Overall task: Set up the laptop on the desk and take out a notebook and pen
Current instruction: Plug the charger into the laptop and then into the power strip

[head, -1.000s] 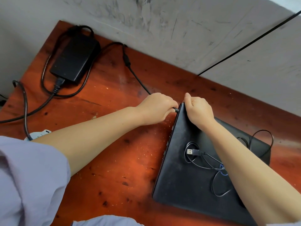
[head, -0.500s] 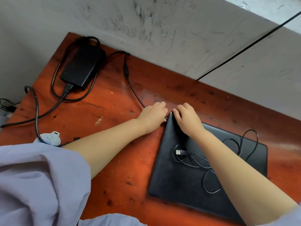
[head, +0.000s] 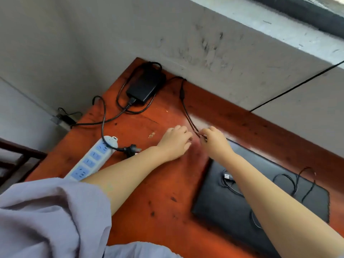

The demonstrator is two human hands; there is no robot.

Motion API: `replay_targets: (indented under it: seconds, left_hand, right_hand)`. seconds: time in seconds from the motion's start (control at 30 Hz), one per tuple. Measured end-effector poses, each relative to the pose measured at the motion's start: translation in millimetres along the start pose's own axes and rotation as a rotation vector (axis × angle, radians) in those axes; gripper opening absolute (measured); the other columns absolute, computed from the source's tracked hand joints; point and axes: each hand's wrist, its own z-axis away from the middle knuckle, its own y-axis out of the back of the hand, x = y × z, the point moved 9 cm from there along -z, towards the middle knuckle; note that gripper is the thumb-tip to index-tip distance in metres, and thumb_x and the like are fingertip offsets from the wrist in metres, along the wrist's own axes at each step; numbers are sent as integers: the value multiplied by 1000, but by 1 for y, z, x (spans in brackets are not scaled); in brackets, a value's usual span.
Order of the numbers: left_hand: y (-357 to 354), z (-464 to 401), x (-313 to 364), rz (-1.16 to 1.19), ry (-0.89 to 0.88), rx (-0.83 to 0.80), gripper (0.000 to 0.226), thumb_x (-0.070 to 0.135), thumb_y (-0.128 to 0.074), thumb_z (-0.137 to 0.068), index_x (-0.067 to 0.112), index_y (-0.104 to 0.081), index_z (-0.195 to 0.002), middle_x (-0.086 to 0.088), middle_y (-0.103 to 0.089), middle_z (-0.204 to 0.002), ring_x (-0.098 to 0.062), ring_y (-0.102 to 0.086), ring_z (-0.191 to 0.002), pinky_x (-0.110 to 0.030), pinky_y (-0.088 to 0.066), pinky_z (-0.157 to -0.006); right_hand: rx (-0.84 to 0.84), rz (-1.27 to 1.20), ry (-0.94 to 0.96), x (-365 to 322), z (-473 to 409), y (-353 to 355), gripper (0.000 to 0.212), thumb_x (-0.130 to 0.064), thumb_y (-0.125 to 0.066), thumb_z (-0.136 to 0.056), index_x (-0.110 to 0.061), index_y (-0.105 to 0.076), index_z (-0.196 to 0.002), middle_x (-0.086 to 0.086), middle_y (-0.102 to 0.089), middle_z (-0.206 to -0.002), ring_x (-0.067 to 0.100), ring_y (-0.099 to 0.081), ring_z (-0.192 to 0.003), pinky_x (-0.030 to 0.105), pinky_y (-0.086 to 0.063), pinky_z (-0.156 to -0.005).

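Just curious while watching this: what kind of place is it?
Probably a plain home or dorm work corner. A worn red-brown wooden desk sits against a scuffed grey wall, with a closed black laptop, its power brick and a power strip.

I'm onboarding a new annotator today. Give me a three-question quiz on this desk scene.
1. True or false: the laptop lid is closed.
2. What lies on the lid? A) USB cable B) notebook C) pen
3. The black wall plug beside the power strip is ___.

Key:
1. True.
2. A.
3. Unplugged. It lies on the desk near the left hand, while the right hand pinches the charger cord.
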Motion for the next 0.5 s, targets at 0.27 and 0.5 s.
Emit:
replay_targets:
  seconds: [0.27,0.5]
  left_hand:
    - [61,143,-124,11,343,424,22,13,-55,-86,13,-64,-106,-7,-62,-102,-27,-55,-97,-38,-42,-83]
    - [26,209,-193,-89,716,336,62,49,-58,-82,15,-43,-131,-6,-53,-120,-28,-50,-107,-40,-42,-85]
  right_hand:
    - [-83,-3,350,-182,9,-67,25,-31,-46,-93,-12,-57,-105,8,-55,-100,30,-57,-90,34,-41,-64]
    - [-222,486,356,-225,-5,-113,27,-27,-51,-92,-14,-50,-115,9,-57,-110,33,-60,-95,34,-36,-60]
